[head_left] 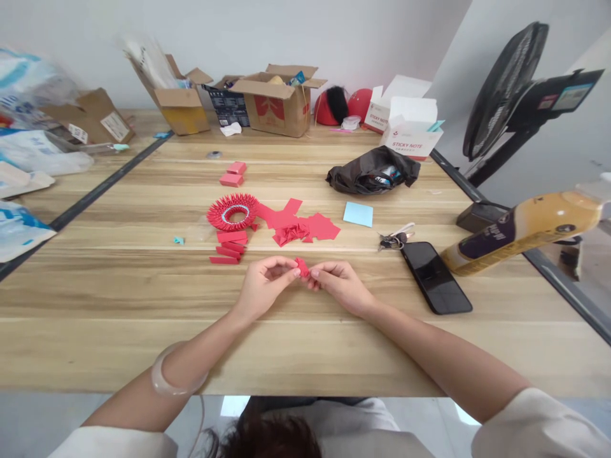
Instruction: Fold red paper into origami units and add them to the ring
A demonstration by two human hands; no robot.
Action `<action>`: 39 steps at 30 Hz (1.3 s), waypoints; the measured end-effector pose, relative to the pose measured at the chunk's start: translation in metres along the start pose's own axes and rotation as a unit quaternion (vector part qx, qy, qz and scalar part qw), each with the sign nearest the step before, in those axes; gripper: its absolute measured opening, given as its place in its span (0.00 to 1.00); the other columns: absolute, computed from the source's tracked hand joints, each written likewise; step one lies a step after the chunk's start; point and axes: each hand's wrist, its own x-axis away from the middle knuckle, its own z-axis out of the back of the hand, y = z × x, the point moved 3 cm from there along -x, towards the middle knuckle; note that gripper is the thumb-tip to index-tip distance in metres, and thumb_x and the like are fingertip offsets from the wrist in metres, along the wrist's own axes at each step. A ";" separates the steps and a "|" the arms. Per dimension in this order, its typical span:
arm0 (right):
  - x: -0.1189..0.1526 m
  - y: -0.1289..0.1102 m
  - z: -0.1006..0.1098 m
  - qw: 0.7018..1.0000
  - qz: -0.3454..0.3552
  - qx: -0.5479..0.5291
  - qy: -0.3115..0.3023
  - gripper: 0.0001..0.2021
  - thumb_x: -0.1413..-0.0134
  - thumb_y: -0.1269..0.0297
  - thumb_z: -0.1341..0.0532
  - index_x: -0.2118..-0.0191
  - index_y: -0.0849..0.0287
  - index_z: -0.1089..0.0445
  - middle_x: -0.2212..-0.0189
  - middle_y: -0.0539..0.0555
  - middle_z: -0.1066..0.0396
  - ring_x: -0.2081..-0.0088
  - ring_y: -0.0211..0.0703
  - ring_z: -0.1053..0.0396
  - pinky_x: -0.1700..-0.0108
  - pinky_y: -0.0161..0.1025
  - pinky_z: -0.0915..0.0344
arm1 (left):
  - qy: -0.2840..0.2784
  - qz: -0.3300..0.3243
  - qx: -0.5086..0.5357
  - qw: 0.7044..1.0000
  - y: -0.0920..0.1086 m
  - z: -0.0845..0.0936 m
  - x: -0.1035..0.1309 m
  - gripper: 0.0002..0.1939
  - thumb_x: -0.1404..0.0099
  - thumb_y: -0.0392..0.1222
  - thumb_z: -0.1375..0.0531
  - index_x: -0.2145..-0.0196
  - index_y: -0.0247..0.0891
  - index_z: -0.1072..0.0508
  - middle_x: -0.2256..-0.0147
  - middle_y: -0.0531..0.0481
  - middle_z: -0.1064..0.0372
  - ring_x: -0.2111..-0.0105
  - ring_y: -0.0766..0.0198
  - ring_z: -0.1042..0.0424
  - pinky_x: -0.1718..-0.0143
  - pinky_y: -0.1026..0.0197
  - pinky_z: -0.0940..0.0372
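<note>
A small folded red paper piece [302,267] is pinched between both hands above the wooden table [143,305]. My left hand [268,283] grips its left side with thumb and fingers, and my right hand [340,284] pinches its lower right side. Beyond the hands lie flat red papers [324,227] with a heap of folded red pieces [291,234] on them. To their left sits a ring of folded red paper [233,212] with a light blue inner edge. Narrow red strips [229,248] lie below the ring.
Red paper stacks [231,179] and a blue note pad [358,214] lie farther back. At right are keys [395,238], a phone [436,278] and a tilted bottle [520,232]. A black bag [372,172] and cardboard boxes [279,105] stand behind.
</note>
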 end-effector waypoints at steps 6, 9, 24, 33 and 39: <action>0.001 0.000 0.000 1.000 0.007 0.027 0.000 0.09 0.53 0.59 0.38 0.70 0.60 0.26 0.76 0.50 0.30 0.74 0.35 0.37 0.67 0.35 0.39 | -0.002 0.017 0.000 1.000 -0.003 0.001 -0.001 0.09 0.51 0.39 0.34 0.73 0.33 0.28 0.71 0.48 0.26 0.71 0.63 0.27 0.66 0.62 0.32; 0.001 0.000 0.000 1.000 0.006 0.028 0.006 0.08 0.54 0.60 0.37 0.71 0.60 0.27 0.77 0.50 0.31 0.74 0.35 0.37 0.67 0.35 0.39 | -0.003 0.021 -0.006 1.000 -0.003 0.000 -0.001 0.09 0.52 0.40 0.34 0.73 0.33 0.28 0.71 0.47 0.26 0.71 0.63 0.27 0.67 0.61 0.31; 0.001 -0.005 -0.003 0.998 0.004 0.041 0.036 0.06 0.54 0.65 0.39 0.75 0.62 0.32 0.80 0.47 0.34 0.76 0.32 0.38 0.70 0.32 0.41 | -0.025 0.020 -0.028 0.999 -0.006 -0.002 0.001 0.07 0.50 0.39 0.35 0.74 0.33 0.27 0.73 0.49 0.27 0.73 0.65 0.28 0.70 0.65 0.33; 0.003 -0.005 -0.005 0.997 0.016 0.044 0.055 0.07 0.54 0.64 0.39 0.76 0.61 0.35 0.79 0.48 0.32 0.77 0.33 0.37 0.73 0.32 0.40 | -0.057 0.008 -0.050 0.997 -0.004 -0.005 0.004 0.05 0.46 0.38 0.37 0.73 0.33 0.27 0.73 0.47 0.25 0.72 0.64 0.27 0.68 0.64 0.32; 0.004 -0.004 -0.007 0.999 0.024 0.000 0.049 0.09 0.54 0.61 0.37 0.71 0.62 0.33 0.75 0.53 0.28 0.73 0.37 0.31 0.69 0.35 0.34 | -0.049 0.002 -0.050 0.998 -0.003 -0.004 0.003 0.05 0.46 0.38 0.38 0.73 0.32 0.27 0.73 0.46 0.25 0.72 0.63 0.26 0.68 0.64 0.32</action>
